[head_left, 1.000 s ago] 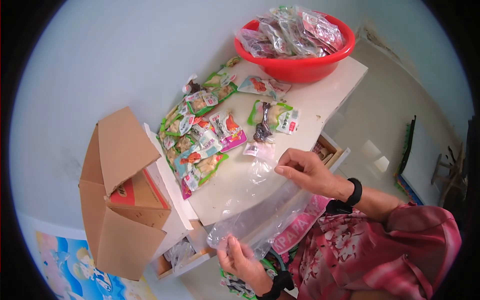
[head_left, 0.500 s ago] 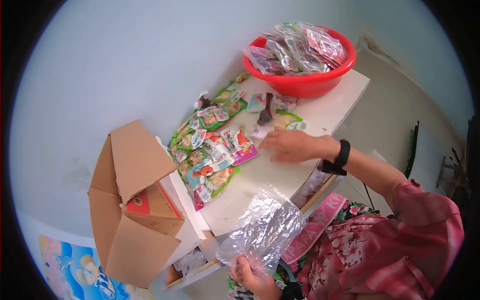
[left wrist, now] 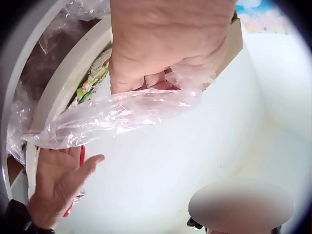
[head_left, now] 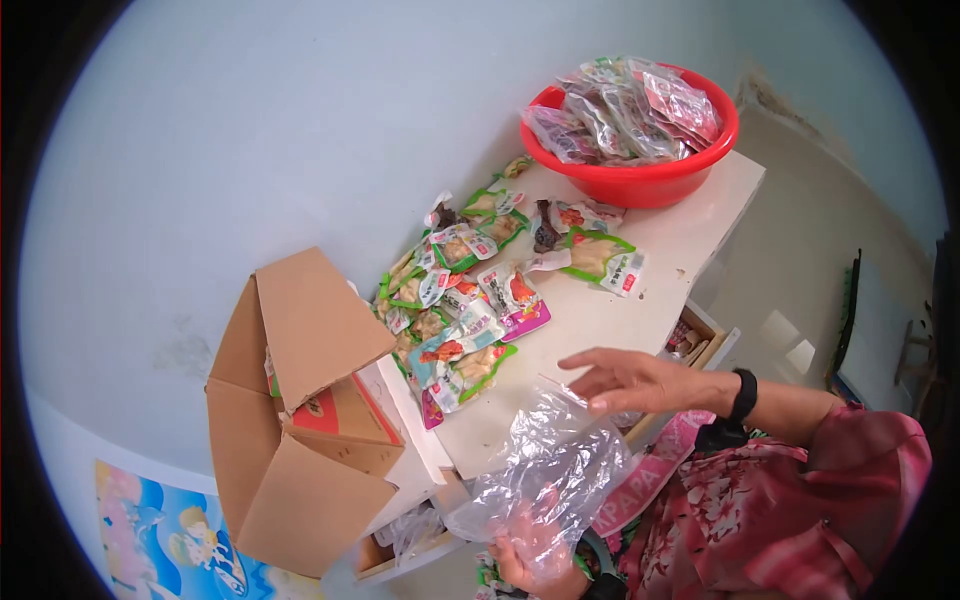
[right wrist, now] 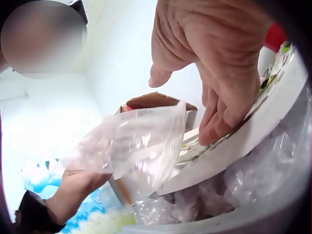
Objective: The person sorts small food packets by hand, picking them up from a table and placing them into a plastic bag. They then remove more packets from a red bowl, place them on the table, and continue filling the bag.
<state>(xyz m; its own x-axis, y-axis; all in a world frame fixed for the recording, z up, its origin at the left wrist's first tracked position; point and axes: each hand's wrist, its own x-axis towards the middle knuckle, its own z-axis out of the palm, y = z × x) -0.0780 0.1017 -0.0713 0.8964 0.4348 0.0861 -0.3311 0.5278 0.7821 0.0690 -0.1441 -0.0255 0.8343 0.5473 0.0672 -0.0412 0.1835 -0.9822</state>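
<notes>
A clear plastic bag (head_left: 560,450) hangs over the table's front edge, its lower part gripped by the left hand (head_left: 535,560). The left wrist view shows that hand (left wrist: 168,39) with its fingers curled into the bag (left wrist: 122,114). Just above the bag's right side, the right hand (head_left: 655,382) is held with fingers extended, holding nothing; the right wrist view shows the same hand (right wrist: 209,58) apart from the bag (right wrist: 146,141). Farther back lie a dark drumstick packet (head_left: 546,230), a green-edged packet (head_left: 600,258) and a red-and-white packet (head_left: 585,215).
Several snack packets (head_left: 463,340) are piled along the wall side of the table (head_left: 700,225). A red basin (head_left: 650,185) full of bagged packets stands at the back. On the left is an open cardboard box (head_left: 320,330). Drawers (head_left: 715,345) stand pulled out below the tabletop.
The right hand let go of the bag, reached to the packets and came back empty. The drumstick packet now lies left of the green-edged one, no longer across it. The left hand kept the bag.
</notes>
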